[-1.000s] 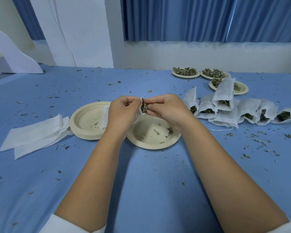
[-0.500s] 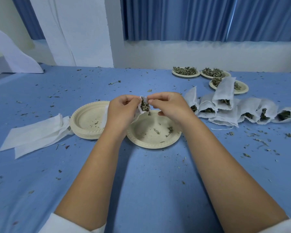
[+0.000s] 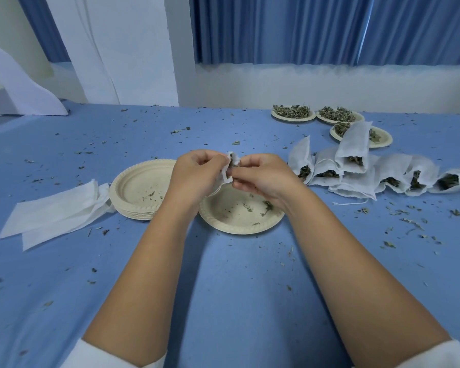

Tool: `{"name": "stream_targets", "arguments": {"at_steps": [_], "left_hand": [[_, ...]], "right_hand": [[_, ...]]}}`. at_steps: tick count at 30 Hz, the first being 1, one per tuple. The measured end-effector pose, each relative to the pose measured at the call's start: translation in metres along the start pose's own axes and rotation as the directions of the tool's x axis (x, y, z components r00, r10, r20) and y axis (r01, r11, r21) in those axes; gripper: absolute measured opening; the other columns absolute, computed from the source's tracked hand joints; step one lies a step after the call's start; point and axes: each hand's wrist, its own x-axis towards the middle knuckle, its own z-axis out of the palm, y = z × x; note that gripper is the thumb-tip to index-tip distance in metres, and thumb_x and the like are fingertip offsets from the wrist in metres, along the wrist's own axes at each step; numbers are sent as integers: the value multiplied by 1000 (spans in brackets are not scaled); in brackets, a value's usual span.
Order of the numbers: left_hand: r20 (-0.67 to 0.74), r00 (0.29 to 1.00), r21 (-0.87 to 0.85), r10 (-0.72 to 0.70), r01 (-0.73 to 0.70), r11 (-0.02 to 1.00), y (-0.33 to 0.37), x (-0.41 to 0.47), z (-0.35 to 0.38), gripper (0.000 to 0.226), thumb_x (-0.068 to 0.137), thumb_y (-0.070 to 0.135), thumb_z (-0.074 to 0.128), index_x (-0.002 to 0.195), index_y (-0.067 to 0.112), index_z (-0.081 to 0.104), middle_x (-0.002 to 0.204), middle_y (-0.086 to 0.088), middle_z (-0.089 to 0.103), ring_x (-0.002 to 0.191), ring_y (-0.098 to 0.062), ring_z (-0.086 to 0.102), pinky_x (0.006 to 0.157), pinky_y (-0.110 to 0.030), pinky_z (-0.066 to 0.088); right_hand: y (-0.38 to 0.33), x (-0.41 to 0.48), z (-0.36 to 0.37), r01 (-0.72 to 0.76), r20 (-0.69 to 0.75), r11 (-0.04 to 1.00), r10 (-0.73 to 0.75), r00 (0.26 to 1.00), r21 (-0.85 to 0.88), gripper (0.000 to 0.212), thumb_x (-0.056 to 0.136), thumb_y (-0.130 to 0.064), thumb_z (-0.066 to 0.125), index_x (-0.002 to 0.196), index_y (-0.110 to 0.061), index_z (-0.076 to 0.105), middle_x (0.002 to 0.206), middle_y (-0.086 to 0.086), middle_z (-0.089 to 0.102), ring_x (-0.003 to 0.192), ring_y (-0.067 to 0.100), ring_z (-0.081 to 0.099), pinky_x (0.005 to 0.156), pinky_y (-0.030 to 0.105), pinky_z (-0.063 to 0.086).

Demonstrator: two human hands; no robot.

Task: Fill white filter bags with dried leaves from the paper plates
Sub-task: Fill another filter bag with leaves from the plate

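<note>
My left hand (image 3: 197, 173) and my right hand (image 3: 263, 176) meet above a nearly empty paper plate (image 3: 239, 227) and both pinch the mouth of one white filter bag (image 3: 228, 168). Dried leaves show dark inside its opening. Most of the bag is hidden behind my left hand, and its string hangs below. A stack of emptied plates (image 3: 136, 187) sits just to the left. Three plates heaped with dried leaves (image 3: 292, 112) stand at the back right. Several filled bags (image 3: 353, 166) lie in a row on the right.
Flat unused filter bags (image 3: 56, 211) lie at the left on the blue table cover (image 3: 223, 288), which is strewn with leaf crumbs. A white wall and blue curtains close off the far edge. A white sheet (image 3: 16, 86) rises at the far left.
Both hands have lifted the bag slightly and worked its mouth; my right fingers now press closer against the opening. The plates and other bags have not moved.
</note>
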Motion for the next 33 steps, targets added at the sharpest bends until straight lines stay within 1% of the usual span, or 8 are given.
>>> {"name": "stream_targets", "arguments": {"at_steps": [4, 7, 12, 16, 19, 23, 26, 33], "left_hand": [[45, 998, 54, 35, -37, 998, 0, -2, 2, 14, 87, 13, 64, 75, 15, 71, 50, 12, 58, 43, 0, 50, 46, -10, 41], [32, 999, 81, 44, -46, 996, -4, -2, 5, 18, 86, 15, 65, 70, 20, 71, 61, 2, 64, 54, -6, 56, 53, -13, 48], [-124, 992, 0, 4, -4, 1000, -4, 3, 2, 14, 85, 18, 65, 72, 20, 69, 51, 13, 59, 47, -3, 52, 48, -15, 43], [-148, 989, -50, -21, 14, 999, -3, 3, 1, 16, 86, 14, 62, 71, 18, 68, 46, 13, 54, 43, -5, 48, 49, -18, 41], [-160, 987, -46, -29, 22, 999, -3, 3, 2, 16, 86, 14, 62, 71, 19, 68, 45, 12, 53, 43, -6, 46, 49, -19, 40], [-172, 985, -45, -30, 22, 999, -3, 2, 1, 15, 85, 16, 63, 71, 19, 68, 46, 11, 52, 45, -8, 45, 50, -20, 42], [-174, 984, -29, -20, 15, 999, -4, 2, 1, 13, 86, 17, 63, 74, 19, 69, 46, 12, 53, 46, -7, 48, 50, -20, 43], [-153, 988, -45, -15, 8, 999, -3, 1, 2, 15, 86, 17, 65, 72, 18, 70, 55, 9, 61, 55, -11, 54, 54, -23, 44]], "right_hand": [[4, 1, 8, 14, -128, 981, -40, 991, -193, 8, 84, -5, 71, 84, -5, 63, 64, 2, 62, 46, 4, 56, 53, 15, 50], [8, 3, 12, 9, -160, 964, -53, 986, -267, 6, 84, -3, 70, 87, -3, 64, 72, 8, 63, 53, 10, 59, 68, 27, 58], [-5, -1, 0, -32, -51, 994, 38, 998, 103, 19, 81, -3, 77, 96, 0, 66, 87, 9, 72, 77, 14, 72, 75, 22, 59], [-18, -3, -6, -65, -65, 948, 90, 994, 311, 20, 87, 8, 62, 107, 13, 62, 99, 23, 61, 89, 25, 68, 73, 26, 60], [-19, -4, -7, -27, -132, 988, 47, 990, 154, 19, 88, 11, 54, 99, 2, 66, 99, 19, 67, 88, 22, 73, 77, 24, 60], [-17, -5, -8, 57, -223, 997, -67, 973, -49, 16, 87, 6, 65, 88, -10, 68, 100, 17, 71, 77, 17, 74, 76, 22, 59], [-18, -7, -6, 89, -190, 996, -87, 978, 3, 14, 82, 6, 70, 89, -7, 69, 98, 19, 72, 77, 17, 74, 70, 18, 57], [-15, -10, 7, 110, -77, 980, -98, 992, 166, 13, 85, 10, 65, 93, 0, 66, 99, 19, 72, 87, 20, 73, 78, 22, 59]]}}
